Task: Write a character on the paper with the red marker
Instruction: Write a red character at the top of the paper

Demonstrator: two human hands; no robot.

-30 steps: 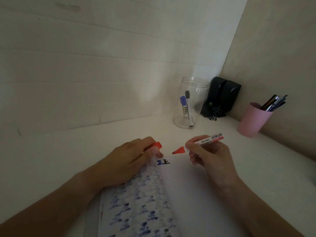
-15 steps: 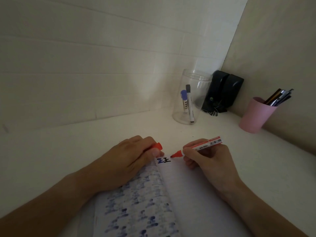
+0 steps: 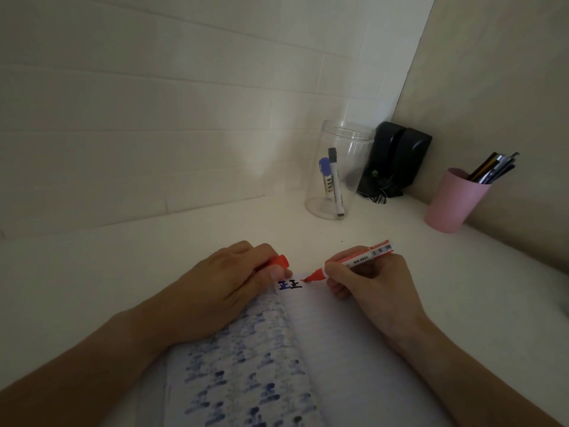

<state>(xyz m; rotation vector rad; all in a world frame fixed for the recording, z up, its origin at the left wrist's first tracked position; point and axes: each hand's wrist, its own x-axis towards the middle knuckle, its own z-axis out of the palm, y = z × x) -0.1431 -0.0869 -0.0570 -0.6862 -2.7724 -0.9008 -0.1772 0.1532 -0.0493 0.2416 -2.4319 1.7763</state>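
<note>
An open notebook lies in front of me; its right page (image 3: 345, 349) is blank white paper except for two dark characters (image 3: 290, 285) at the top left. My right hand (image 3: 366, 282) grips the uncapped red marker (image 3: 354, 260), whose tip touches the paper just right of those characters. My left hand (image 3: 228, 288) rests on the notebook's left page (image 3: 246, 374), which is covered in blue writing, and holds the red cap (image 3: 278, 261) between its fingers.
A clear jar (image 3: 338, 171) holding a blue and a black marker stands at the back. Beside it sit a black device (image 3: 397, 158) in the corner and a pink cup (image 3: 452, 200) with several pens by the right wall.
My right hand has lowered the marker to the left, from hovering above the desk to tip contact with the paper. My left hand has stayed put with the cap.
</note>
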